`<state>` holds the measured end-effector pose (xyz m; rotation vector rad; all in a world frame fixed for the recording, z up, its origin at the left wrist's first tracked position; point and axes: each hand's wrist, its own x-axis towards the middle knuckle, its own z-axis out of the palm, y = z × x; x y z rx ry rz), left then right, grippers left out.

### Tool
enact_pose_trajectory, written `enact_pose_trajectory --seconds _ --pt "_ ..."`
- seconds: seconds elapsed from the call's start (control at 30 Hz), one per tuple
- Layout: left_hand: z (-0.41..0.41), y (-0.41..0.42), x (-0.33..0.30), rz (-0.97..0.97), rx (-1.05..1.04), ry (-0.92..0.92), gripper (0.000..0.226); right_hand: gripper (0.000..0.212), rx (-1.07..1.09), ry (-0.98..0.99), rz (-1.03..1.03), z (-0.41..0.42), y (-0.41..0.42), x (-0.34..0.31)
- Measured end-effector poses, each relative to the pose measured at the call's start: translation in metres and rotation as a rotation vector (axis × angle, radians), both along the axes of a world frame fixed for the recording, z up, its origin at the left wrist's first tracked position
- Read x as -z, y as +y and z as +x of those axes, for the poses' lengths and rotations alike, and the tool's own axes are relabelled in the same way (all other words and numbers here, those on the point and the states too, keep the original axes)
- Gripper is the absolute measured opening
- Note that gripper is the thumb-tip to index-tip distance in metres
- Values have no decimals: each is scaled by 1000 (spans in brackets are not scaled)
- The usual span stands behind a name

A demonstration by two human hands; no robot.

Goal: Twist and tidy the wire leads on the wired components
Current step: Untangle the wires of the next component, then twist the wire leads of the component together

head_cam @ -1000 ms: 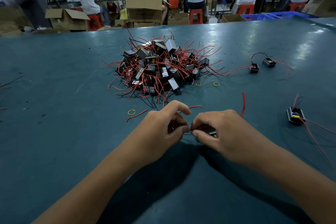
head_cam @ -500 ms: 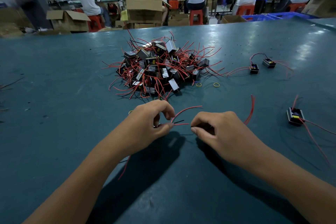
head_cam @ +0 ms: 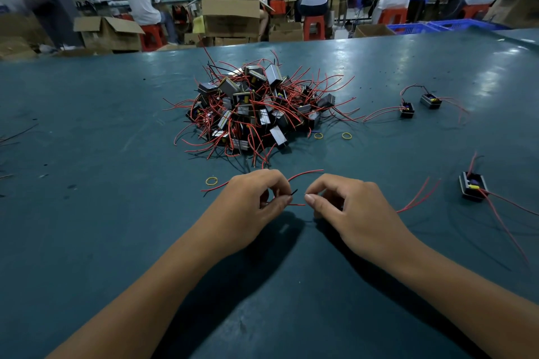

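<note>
My left hand (head_cam: 250, 207) and my right hand (head_cam: 350, 213) are close together over the teal table (head_cam: 87, 213), both with curled fingers. Between them runs a short stretch of red wire lead (head_cam: 297, 204), pinched at each end by a thumb and fingers. A black wire tip sticks up by my left thumb. More red leads (head_cam: 420, 197) trail out to the right of my right hand. The component under my right hand is hidden. A big pile of wired components (head_cam: 256, 114) lies just beyond my hands.
Three separate wired components lie to the right: two (head_cam: 407, 110) (head_cam: 431, 101) far right, one (head_cam: 472, 189) near right with long leads. Yellow rubber bands (head_cam: 211, 181) (head_cam: 346, 135) lie by the pile. Seated workers, cardboard boxes and red stools are beyond the table's far edge.
My hands drew apart half a second ago, stretching the leads, and have now come closer again. The red leads to the right dropped lower toward the table.
</note>
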<state>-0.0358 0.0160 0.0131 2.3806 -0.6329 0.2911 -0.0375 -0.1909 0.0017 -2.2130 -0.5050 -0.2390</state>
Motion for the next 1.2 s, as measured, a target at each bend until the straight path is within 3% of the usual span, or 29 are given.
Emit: enact_pose_trajectory --seconds 1.0,1.2 --pt "-10 -13 9 -268 -73 164 11 17 38 -1 262 -5 6 1" --pt "-12 -14 7 -241 -109 156 12 14 106 -139 186 -10 2 -9"
